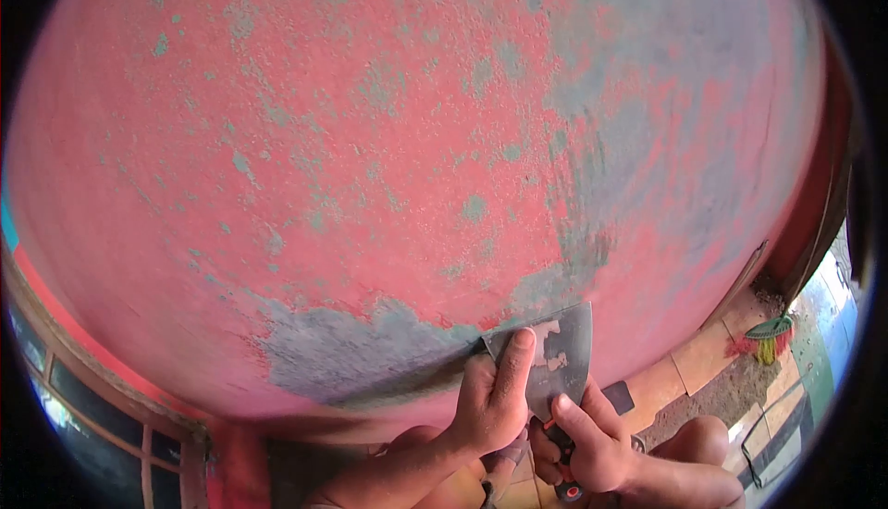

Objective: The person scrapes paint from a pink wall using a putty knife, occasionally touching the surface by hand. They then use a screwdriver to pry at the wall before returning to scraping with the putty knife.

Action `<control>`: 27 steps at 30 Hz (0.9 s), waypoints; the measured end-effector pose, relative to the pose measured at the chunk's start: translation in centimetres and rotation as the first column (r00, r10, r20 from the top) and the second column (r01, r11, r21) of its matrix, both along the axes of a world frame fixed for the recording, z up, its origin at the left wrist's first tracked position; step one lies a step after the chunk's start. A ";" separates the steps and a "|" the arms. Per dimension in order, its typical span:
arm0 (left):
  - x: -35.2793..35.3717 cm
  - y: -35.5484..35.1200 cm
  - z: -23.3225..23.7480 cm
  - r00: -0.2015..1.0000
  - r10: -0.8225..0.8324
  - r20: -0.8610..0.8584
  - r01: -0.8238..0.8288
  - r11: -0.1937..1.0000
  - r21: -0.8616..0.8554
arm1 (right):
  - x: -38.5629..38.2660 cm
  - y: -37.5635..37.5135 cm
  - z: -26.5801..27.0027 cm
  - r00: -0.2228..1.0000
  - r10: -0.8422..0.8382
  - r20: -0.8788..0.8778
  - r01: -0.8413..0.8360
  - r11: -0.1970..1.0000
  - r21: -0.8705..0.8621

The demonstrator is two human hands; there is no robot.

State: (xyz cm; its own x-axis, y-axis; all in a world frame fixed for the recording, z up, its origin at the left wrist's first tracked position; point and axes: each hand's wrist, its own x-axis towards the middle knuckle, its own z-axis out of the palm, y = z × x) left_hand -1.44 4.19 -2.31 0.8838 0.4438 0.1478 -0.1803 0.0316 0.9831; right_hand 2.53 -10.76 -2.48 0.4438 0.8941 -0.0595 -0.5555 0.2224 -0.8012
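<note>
A wide metal putty knife (571, 347) is held between my two hands, its blade up against the lower part of the wall in this view. My right hand (597, 444) is closed round its black and red handle, with the thumb on the base of the blade. On the blade's left side lies the thumb of my left hand (495, 398); the fingers behind are partly hidden. Pale pink flakes stick to the blade. Beyond it, the wall (388, 185) carries rough red-pink paint with bare grey-green patches, the largest just left of the blade.
A broom head (770, 338) with green, red and yellow bristles lies on the right. Tan floor tiles (666, 387) and a strip of loose dirt (731, 398) run along the wall's foot. A framed window (92, 407) stands lower left. My bent knees are below.
</note>
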 end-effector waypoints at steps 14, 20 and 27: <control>0.3 -0.6 0.6 0.999 0.036 0.039 -0.036 0.999 0.002 | -1.1 0.4 1.0 0.992 -0.124 0.003 0.124 0.988 -0.088; 0.2 -0.4 0.6 0.999 -0.010 0.035 0.012 0.998 -0.058 | -1.6 0.4 1.9 0.989 -0.147 0.030 0.150 0.980 -0.131; 0.3 -0.7 0.5 1.000 0.021 0.020 -0.018 0.992 -0.124 | -1.7 0.3 1.5 0.983 -0.179 0.032 0.181 0.980 -0.088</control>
